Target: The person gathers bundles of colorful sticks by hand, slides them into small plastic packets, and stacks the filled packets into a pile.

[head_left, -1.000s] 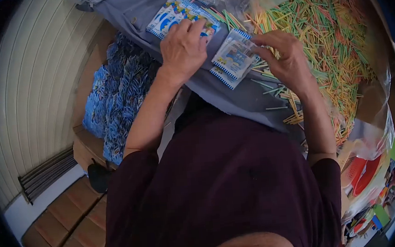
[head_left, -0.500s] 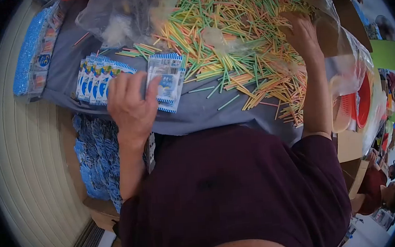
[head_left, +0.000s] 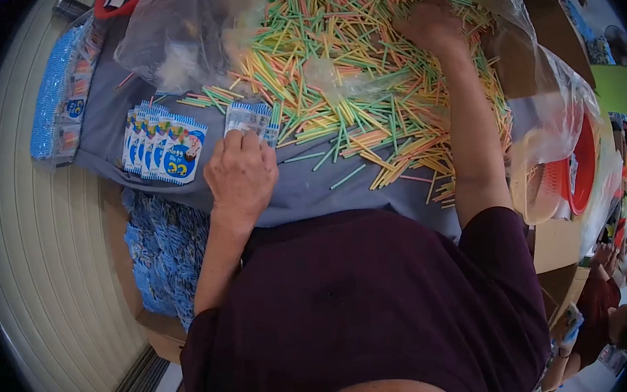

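My left hand (head_left: 242, 173) lies on a blue-and-white printed packet (head_left: 250, 117), its fingers bent over the near edge; the packet's lower part is hidden under them. Left of that hand, a fanned row of matching packets (head_left: 177, 149) lies face up on the grey cloth. My right hand (head_left: 433, 28) is down in a wide pile of thin yellow, green and orange sticks (head_left: 337, 28). Its fingers are mostly hidden and blurred there, so what they hold cannot be made out.
Clear plastic (head_left: 168, 30) lies at the back left, beside a blue-edged bundle of packets (head_left: 62, 90). A box of blue wrappers (head_left: 160, 256) stands below the table edge. At right are a red basket (head_left: 582, 164) and cardboard (head_left: 556, 243). Another person (head_left: 607, 320) sits at far right.
My left hand has moved right, off the fanned packets and onto the single packet. My right hand has moved left, deeper into the sticks. The view has shifted slightly.
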A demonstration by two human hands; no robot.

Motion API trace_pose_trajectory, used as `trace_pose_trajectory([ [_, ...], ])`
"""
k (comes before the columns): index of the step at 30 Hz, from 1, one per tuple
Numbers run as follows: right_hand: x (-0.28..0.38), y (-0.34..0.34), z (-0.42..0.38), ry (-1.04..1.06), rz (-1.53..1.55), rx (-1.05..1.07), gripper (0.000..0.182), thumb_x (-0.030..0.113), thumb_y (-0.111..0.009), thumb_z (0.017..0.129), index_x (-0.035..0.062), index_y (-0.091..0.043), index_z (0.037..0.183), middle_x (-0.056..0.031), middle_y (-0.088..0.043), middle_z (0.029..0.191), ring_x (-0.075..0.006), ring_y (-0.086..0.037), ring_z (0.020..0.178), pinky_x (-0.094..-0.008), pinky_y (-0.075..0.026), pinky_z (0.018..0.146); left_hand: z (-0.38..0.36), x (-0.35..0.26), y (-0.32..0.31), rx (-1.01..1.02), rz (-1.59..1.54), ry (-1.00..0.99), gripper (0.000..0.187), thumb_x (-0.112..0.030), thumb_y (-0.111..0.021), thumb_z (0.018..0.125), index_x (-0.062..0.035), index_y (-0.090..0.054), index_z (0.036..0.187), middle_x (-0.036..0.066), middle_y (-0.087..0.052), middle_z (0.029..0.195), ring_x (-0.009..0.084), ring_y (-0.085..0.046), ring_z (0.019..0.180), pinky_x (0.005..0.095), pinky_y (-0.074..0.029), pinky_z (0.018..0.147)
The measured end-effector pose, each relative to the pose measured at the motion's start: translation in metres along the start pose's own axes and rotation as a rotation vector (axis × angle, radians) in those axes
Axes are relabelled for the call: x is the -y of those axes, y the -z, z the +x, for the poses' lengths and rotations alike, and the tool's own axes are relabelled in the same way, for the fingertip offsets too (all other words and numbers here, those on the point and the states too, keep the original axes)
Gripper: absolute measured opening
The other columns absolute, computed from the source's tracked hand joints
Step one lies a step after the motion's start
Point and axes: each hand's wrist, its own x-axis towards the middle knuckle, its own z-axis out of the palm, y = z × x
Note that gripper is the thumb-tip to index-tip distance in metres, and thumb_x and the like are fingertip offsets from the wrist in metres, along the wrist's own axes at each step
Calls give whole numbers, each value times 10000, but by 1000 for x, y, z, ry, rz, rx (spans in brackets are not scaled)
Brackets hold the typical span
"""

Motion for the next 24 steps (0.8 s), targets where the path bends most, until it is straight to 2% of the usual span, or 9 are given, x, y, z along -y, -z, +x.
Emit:
trace_pose_trajectory([
  [4,6,-5,10,-14,12,112,471,383,-530,881,-15,-684,1080,-260,-630,1139,-454,-615,1034,-595,-491,813,-1,4,4,-81,-194,24,47,-75,-624,788,-32,-623,771,132,-607,795,337,-609,735,434,-490,646],
  [8,-2,3,9,53,0,199,389,289,-517,867,-11,-672,1062,-274,-625,1131,-444,-624,1014,-581,-501,811,-1,15,0,-59,-174,45,31,-41,-633,768,-23,-641,792,122,-623,792,324,-609,741,415,-495,653],
  [10,-11,0,5,26,29,167,340,239,-527,852,3,-634,1073,-292,-619,1116,-443,-626,998,-558,-514,802,0,17,-3,-271,-183,-62,93,-16,-642,750,-19,-659,841,109,-632,814,313,-606,757,402,-498,665],
  [14,-15,2,-14,16,37,99,332,210,-541,840,19,-587,1107,-297,-617,1107,-437,-625,1001,-548,-519,793,-9,21,-14,-230,-162,-75,115,-21,-655,747,-19,-661,862,99,-623,823,308,-599,765,400,-498,677],
  [15,-16,0,-13,24,21,126,326,201,-539,852,32,-614,1121,-279,-630,1112,-421,-629,1019,-589,-499,797,-8,21,-14,-252,-142,-99,63,-43,-649,746,-45,-598,782,84,-581,797,288,-583,757,381,-488,618],
  [16,-18,-2,-12,31,4,155,324,192,-536,865,45,-641,1135,-262,-643,1117,-405,-633,1037,-630,-480,800,-7,20,-15,-272,-123,-123,116,-65,-644,744,-71,-535,703,69,-539,772,268,-566,749,362,-478,558],
  [19,-29,-15,-5,30,84,77,334,187,-544,870,52,-611,1168,-252,-629,1157,-405,-625,1053,-641,-461,828,-5,17,-9,-207,-128,-77,114,-60,-646,734,-67,-540,693,68,-540,782,265,-566,754,368,-483,569],
  [23,-45,-25,0,172,-83,25,326,205,-563,878,53,-610,1163,-220,-619,1202,-395,-617,1074,-614,-456,861,2,25,-5,-200,-193,-76,87,-42,-635,733,-63,-560,694,64,-538,774,261,-566,760,371,-487,596],
  [24,-41,-14,-12,180,-84,-76,306,227,-570,895,54,-624,1142,-210,-610,1222,-392,-610,1089,-588,-462,869,4,25,-5,-287,-187,-103,65,-36,-629,738,-59,-578,705,64,-544,777,262,-566,760,374,-487,610],
])
